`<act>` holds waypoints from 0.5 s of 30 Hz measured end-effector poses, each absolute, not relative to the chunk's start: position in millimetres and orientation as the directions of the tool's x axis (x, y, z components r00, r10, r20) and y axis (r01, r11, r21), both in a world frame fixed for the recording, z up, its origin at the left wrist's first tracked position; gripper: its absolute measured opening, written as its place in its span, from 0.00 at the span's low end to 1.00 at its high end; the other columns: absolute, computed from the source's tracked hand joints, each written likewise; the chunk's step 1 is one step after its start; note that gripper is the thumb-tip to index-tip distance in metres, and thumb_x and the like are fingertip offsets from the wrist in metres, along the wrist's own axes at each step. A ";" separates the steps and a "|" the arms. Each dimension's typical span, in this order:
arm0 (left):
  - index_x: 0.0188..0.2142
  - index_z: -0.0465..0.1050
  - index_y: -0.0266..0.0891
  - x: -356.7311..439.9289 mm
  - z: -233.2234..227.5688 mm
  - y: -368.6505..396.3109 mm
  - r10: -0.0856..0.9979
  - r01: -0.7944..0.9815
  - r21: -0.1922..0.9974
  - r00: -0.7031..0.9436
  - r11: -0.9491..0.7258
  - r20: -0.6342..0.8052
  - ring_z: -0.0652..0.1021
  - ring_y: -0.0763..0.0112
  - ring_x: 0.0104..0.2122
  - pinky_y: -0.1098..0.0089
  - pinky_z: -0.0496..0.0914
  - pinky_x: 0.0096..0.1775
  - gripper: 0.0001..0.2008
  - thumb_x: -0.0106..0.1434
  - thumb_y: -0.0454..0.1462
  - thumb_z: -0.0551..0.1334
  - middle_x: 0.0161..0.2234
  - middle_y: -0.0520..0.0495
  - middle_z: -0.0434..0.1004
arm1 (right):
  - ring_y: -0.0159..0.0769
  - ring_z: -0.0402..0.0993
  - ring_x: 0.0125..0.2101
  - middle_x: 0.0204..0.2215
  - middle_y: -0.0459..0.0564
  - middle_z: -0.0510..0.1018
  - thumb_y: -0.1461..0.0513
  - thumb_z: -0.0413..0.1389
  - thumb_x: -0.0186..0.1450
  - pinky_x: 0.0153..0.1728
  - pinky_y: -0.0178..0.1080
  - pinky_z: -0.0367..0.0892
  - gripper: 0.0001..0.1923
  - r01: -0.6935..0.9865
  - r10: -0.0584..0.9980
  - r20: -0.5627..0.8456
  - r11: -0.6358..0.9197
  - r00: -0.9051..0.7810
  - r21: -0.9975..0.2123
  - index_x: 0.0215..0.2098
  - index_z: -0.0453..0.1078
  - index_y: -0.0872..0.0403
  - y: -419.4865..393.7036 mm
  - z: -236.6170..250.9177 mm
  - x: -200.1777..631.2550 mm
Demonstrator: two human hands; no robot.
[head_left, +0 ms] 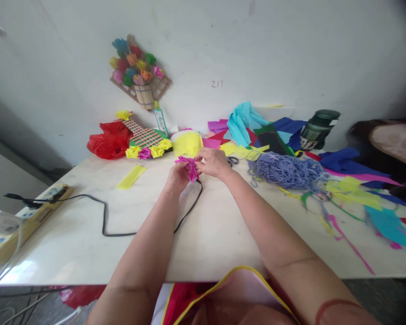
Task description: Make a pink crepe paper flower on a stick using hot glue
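Both hands were pinched on a pink paper flower (189,166) held just over the table (88,234), left hand (177,176) gripping underneath and right hand (214,162) working the petals. It looked roughly half fanned out, petals bunched, with plenty of paper scraps (352,185) nearby.

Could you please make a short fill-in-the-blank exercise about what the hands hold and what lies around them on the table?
1. Both hands, the left hand and the right hand, hold a folded paper piece whose colour is ____.
2. The black cable runs left to a power ____.
3. The heap of purple string lies on the person's ____ side.
4. The paper flowers hang on the ____.

Missing words: pink; strip; right; wall
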State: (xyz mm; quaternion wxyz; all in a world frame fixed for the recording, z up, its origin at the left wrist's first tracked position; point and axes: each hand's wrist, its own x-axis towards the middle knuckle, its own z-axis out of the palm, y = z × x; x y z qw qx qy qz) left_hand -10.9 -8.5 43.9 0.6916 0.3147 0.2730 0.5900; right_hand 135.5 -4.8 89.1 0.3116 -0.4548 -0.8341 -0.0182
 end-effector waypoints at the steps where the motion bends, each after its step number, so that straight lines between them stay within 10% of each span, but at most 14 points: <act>1: 0.27 0.70 0.33 -10.7 43.9 -8.4 0.989 -0.651 0.752 0.148 0.102 -0.006 0.77 0.67 0.22 0.60 0.75 0.36 0.05 0.50 0.31 0.56 0.23 0.46 0.76 | 0.34 0.72 0.36 0.35 0.47 0.78 0.61 0.54 0.58 0.32 0.34 0.59 0.08 0.772 0.745 0.536 0.586 -0.396 -0.244 0.33 0.75 0.52 -4.9 88.9 135.4; 15: 0.26 0.72 0.34 -9.3 42.2 -4.9 0.997 -0.684 0.728 0.077 0.052 0.001 0.76 0.74 0.22 0.75 0.71 0.25 0.04 0.53 0.32 0.59 0.23 0.49 0.77 | 0.38 0.70 0.36 0.37 0.52 0.76 0.61 0.49 0.61 0.29 0.37 0.55 0.12 0.783 0.679 0.520 0.621 -0.519 -0.029 0.37 0.74 0.53 -10.9 88.4 132.8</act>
